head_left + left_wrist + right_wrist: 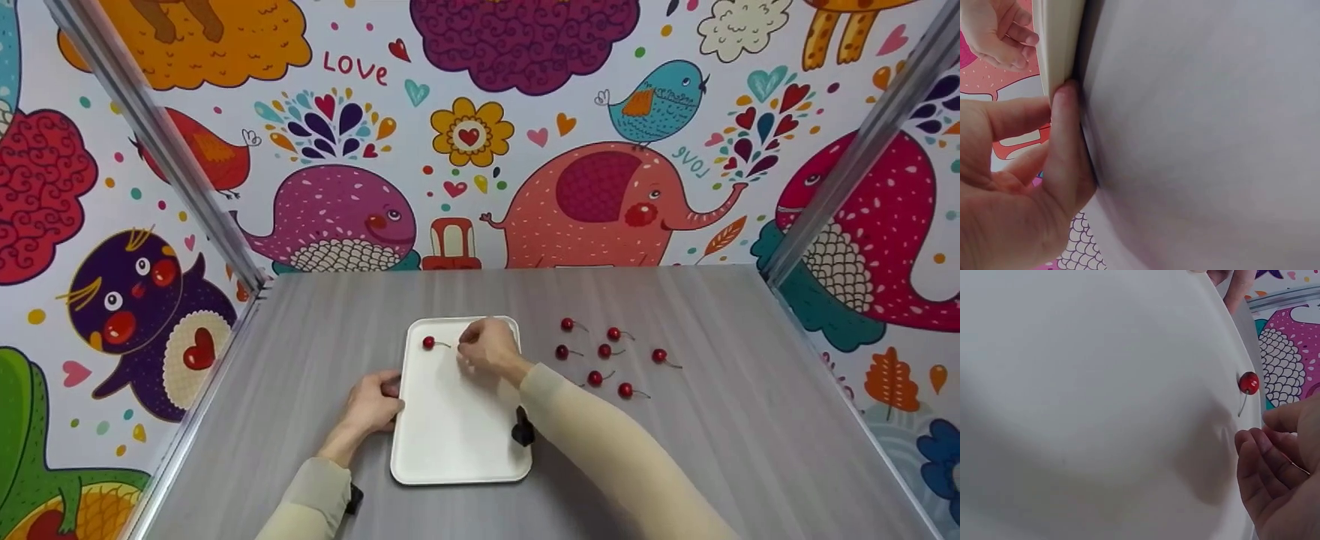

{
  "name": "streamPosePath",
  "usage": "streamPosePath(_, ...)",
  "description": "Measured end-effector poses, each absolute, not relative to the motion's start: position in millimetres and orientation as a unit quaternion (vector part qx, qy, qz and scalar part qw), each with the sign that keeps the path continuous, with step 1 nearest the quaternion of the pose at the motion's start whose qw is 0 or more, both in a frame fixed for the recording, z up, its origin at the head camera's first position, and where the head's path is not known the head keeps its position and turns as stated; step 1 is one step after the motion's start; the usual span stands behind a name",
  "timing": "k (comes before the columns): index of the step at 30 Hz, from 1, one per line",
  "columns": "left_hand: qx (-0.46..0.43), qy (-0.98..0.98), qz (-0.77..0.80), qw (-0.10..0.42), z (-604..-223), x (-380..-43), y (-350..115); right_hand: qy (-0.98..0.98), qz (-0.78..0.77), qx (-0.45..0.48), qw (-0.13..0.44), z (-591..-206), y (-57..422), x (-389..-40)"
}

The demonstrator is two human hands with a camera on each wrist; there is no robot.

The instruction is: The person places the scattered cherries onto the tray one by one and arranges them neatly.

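A white tray lies on the table, and my left hand holds its left edge. In the left wrist view the thumb and fingers are against the outer wall of the tray. A red cherry with a thin stem rests near the tray's far left corner. My right hand is over the far part of the tray, just right of that stem's end. Its fingers are loosely bent, with no cherry visible between them; the right wrist view shows them apart from the cherry.
Several cherries with stems lie scattered on the grey table, right of the tray. A patterned wall stands behind, with metal posts at both sides. A small black piece hangs at the right wrist, over the tray's right edge.
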State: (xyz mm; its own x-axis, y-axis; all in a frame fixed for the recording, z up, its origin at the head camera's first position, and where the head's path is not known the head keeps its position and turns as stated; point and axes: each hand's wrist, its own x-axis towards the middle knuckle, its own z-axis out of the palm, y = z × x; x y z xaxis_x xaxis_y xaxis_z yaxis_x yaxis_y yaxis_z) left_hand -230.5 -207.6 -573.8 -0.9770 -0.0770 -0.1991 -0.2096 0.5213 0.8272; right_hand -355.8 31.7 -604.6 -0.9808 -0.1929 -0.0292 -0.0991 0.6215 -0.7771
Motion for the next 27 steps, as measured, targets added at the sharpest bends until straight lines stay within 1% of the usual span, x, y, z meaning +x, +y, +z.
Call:
streamPosePath(4, -0.084, 0.871, 0.478, 0.070, -573, -230, -209, 0.902, -0.411, -0.116, 0.063, -598, 41, -353)
streamPosePath(11, -0.084, 0.867, 0.485, 0.071, -573, -230, -208, 0.898, -0.407, -0.137, 0.097, -547, 57, -324)
streamPosePath(16, -0.083, 0.869, 0.484, 0.069, -575, -231, -207, 0.905, -0.377, -0.180, 0.081, -537, 73, -312)
streamPosePath(22, -0.087, 0.871, 0.479, 0.066, -576, -231, -208, 0.901, -0.373, -0.211, 0.068, -529, 98, -300)
streamPosePath(27, -0.080, 0.873, 0.478, 0.063, -574, -230, -208, 0.899, -0.370, -0.233, 0.036, -522, 124, -295)
